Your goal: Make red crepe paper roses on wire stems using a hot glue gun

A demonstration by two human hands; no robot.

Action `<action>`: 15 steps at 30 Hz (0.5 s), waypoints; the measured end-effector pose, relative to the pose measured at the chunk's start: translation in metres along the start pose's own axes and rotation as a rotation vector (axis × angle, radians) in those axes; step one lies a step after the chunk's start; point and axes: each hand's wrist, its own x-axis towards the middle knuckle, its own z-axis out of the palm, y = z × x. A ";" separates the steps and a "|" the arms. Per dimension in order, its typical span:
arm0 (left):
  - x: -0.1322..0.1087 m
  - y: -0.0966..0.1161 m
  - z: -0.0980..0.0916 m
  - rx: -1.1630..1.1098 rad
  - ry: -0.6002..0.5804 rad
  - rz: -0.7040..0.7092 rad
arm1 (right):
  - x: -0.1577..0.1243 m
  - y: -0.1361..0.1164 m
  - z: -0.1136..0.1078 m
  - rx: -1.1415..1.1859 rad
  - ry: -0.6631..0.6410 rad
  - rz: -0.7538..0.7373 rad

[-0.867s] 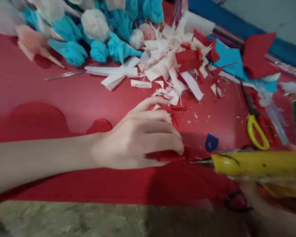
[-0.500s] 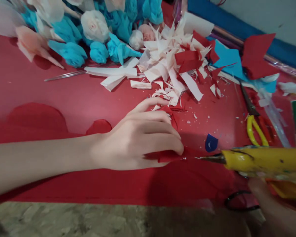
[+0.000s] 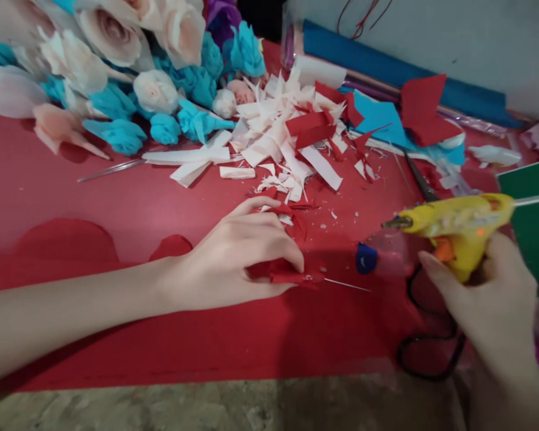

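My left hand (image 3: 247,254) rests over the red tabletop, its thumb and fingers closed on a small piece of red crepe paper (image 3: 291,275). A thin wire (image 3: 348,284) sticks out to the right from that paper. To the right, my right hand (image 3: 489,293) is wrapped round the handle of a yellow glue gun (image 3: 453,218) with an orange trigger. Its nozzle points left, apart from the red paper, and a small light glows on its side. A black cord (image 3: 431,374) hangs below it. Between the hands lies a small dark blue piece (image 3: 367,258).
White and red paper scraps (image 3: 291,129) are heaped behind my left hand. Pale and turquoise paper flowers (image 3: 157,93) crowd the back left. A blue roll (image 3: 399,72) lies along the back, scissors (image 3: 420,173) behind the glue gun, a green board (image 3: 530,233) at the right.
The glue gun in my right hand has drawn away from the red paper, up and to the right, baring the wire. My left hand keeps its hold; the view has shifted slightly.
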 end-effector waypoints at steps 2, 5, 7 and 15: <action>0.001 0.000 0.000 -0.025 0.016 -0.024 | 0.012 0.008 0.007 -0.047 -0.033 0.002; 0.000 0.000 0.000 -0.024 0.008 -0.059 | 0.021 0.021 0.022 -0.117 -0.068 0.023; 0.000 0.000 0.000 -0.025 -0.002 -0.067 | 0.023 0.026 0.031 -0.156 -0.070 0.024; 0.001 0.002 -0.002 -0.028 -0.011 -0.085 | 0.003 -0.010 0.001 -0.242 0.114 -0.067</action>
